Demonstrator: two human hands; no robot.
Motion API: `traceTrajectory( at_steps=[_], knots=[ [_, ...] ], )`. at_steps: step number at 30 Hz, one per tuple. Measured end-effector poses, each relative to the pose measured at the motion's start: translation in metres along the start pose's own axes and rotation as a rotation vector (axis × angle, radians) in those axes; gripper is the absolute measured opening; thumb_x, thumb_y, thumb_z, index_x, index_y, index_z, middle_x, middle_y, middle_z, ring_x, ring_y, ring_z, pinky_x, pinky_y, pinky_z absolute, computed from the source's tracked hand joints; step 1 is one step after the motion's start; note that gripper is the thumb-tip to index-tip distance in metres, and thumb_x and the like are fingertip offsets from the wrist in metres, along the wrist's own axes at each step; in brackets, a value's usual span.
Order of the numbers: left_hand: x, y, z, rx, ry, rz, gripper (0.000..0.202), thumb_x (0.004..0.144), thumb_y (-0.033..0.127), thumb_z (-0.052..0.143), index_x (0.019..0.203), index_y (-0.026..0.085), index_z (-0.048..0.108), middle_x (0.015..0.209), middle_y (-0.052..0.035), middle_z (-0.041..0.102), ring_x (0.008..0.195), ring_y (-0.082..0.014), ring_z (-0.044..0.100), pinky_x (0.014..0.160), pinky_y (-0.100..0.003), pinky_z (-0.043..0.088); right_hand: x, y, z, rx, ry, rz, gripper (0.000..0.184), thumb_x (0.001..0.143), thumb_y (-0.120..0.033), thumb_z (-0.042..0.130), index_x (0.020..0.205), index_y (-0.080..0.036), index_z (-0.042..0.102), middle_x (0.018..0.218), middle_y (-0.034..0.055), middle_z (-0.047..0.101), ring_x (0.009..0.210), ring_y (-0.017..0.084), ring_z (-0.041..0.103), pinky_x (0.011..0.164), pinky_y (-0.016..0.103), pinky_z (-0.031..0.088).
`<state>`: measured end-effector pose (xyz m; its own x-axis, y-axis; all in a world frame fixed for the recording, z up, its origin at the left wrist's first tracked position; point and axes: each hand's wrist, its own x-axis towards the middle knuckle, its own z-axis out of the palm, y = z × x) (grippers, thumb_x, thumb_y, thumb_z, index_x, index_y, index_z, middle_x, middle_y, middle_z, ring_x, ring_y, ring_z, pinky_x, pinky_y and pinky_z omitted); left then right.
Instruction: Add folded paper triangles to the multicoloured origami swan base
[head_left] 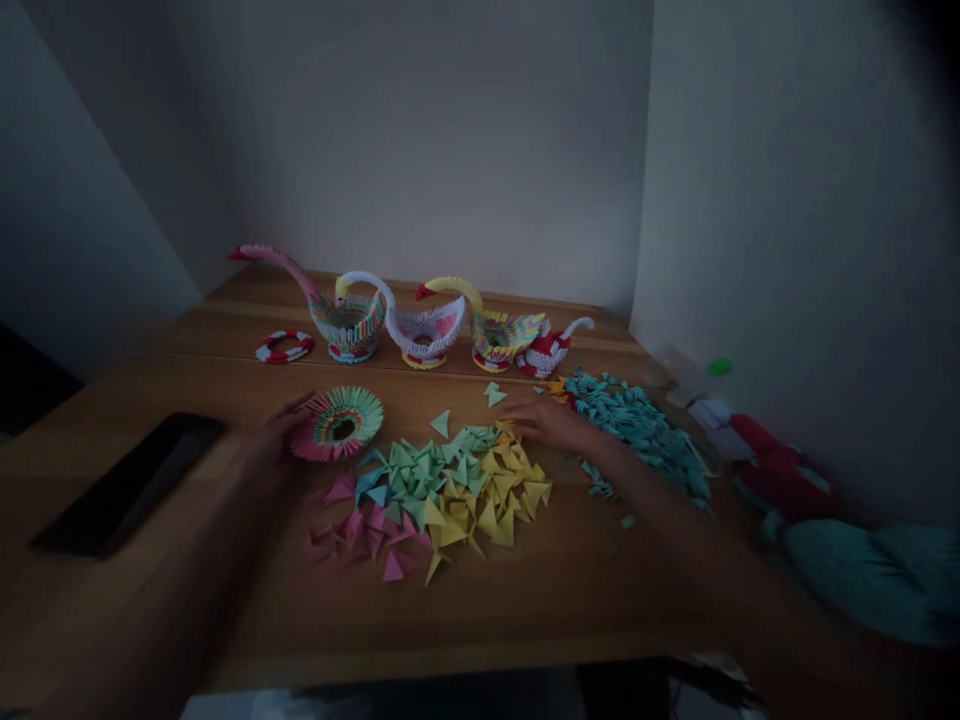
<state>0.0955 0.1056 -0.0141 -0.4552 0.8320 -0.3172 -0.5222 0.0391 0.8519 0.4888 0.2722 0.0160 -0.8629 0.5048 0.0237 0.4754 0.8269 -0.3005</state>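
Paper bowl (322,425) sat at ten o'clock from the pile (450,480), held by the left hand (279,432); squeezing hard could pop it apart. The right hand (551,422) was at two o'clock, grip unclear.

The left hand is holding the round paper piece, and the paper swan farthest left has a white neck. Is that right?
Not quite: the paper swan farthest left has a pink neck, not a white one. The head view shows it. The left hand is indeed holding the round paper piece.
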Motion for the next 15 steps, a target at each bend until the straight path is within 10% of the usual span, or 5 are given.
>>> traceTrajectory(
  at_steps=[10, 15],
  knots=[
    [0.009, -0.005, -0.011, 0.007, -0.046, 0.031, 0.035, 0.081, 0.007, 0.06, 0.113, 0.019, 0.066, 0.114, -0.0091, 0.068, 0.086, -0.0187, 0.071, 0.073, -0.031, 0.063, 0.004, -0.028, -0.019, 0.219, 0.21, 0.165, 0.029, 0.09, -0.027, 0.053, 0.112, -0.023, 0.07, 0.112, 0.0044, 0.073, 0.097, 0.022, 0.068, 0.081, 0.032, 0.051],
    [0.007, -0.005, -0.008, -0.029, -0.045, 0.028, 0.033, 0.082, 0.005, 0.058, 0.111, 0.018, 0.066, 0.111, -0.0089, 0.069, 0.084, -0.0183, 0.071, 0.071, -0.031, 0.063, -0.004, -0.021, -0.009, -0.012, 0.031, 0.156, 0.024, 0.089, -0.024, 0.053, 0.104, -0.021, 0.072, 0.103, 0.0075, 0.073, 0.093, 0.023, 0.066, 0.081, 0.032, 0.048]
  ],
)
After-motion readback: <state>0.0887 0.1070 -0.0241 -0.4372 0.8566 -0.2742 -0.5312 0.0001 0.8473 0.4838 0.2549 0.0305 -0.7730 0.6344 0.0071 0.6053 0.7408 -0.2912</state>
